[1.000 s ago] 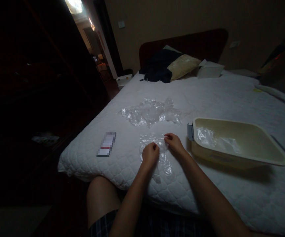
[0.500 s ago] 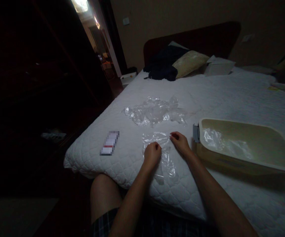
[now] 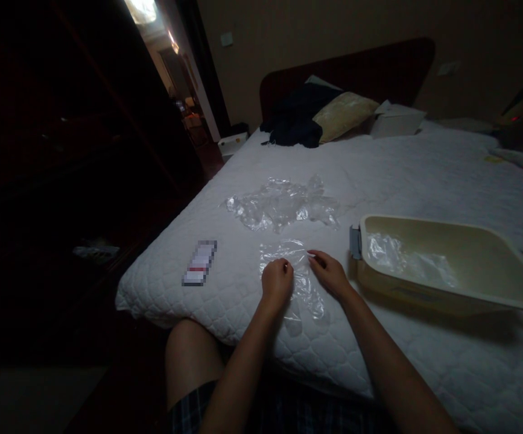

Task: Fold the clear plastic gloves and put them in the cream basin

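Note:
A clear plastic bag (image 3: 305, 290) lies spread on the white quilted bed, under and between my hands. My left hand (image 3: 277, 282) rests over its middle with the fingers curled in, closed on the film; the fingertips are mostly hidden. At the bag's upper right edge, my right hand (image 3: 329, 272) pinches the film between thumb and fingers. Just beyond my hands is a crumpled heap of clear plastic bags (image 3: 282, 205).
To the right stands a cream plastic storage bin (image 3: 428, 295) with a grey latch and clear plastic inside. A phone (image 3: 200, 263) with a blurred screen lies on the left. Dark clothing (image 3: 297, 117), a beige pillow (image 3: 346, 114) and a white box (image 3: 397, 122) sit near the headboard.
My right hand has shifted slightly left and down along the bag's edge. My left hand stays nearly in place. The whole view has moved a little.

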Demonstrator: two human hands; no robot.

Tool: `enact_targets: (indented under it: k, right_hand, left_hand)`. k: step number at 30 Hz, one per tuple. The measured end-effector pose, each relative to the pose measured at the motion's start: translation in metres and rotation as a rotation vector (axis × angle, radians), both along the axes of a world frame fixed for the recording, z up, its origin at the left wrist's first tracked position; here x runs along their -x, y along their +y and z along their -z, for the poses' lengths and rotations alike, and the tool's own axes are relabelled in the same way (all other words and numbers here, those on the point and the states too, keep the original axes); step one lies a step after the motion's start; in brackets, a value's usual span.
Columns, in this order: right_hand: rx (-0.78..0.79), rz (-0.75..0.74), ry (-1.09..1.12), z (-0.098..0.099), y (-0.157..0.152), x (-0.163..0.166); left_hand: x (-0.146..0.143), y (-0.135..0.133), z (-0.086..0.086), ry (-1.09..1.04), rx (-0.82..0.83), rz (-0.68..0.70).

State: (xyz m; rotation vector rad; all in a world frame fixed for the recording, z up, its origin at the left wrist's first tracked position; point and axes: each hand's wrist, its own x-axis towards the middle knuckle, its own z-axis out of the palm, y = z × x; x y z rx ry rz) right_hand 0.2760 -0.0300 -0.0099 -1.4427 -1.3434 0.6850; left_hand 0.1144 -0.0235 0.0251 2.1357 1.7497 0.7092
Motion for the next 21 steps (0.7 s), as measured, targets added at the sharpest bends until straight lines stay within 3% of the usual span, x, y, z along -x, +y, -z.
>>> enact_targets:
  k: [6,14,21]
  right_hand:
    - [-0.037,-0.097,-0.113,0.0051,0.0061,-0.0057]
    - [0.028,-0.058,-0.177,0.0059,0.0054,-0.0053]
    - [-0.004,-0.042,-0.182,0.0069,0.0062,-0.0072]
  left_hand:
    - [-0.0015,0.0012,-0.0017,0.016,-0.001,0.028]
    - [-0.0009,0.0029,-0.0008,0.067,0.0,0.025]
    - [0.0015,0.0054,0.0026,0.076,-0.001,0.018]
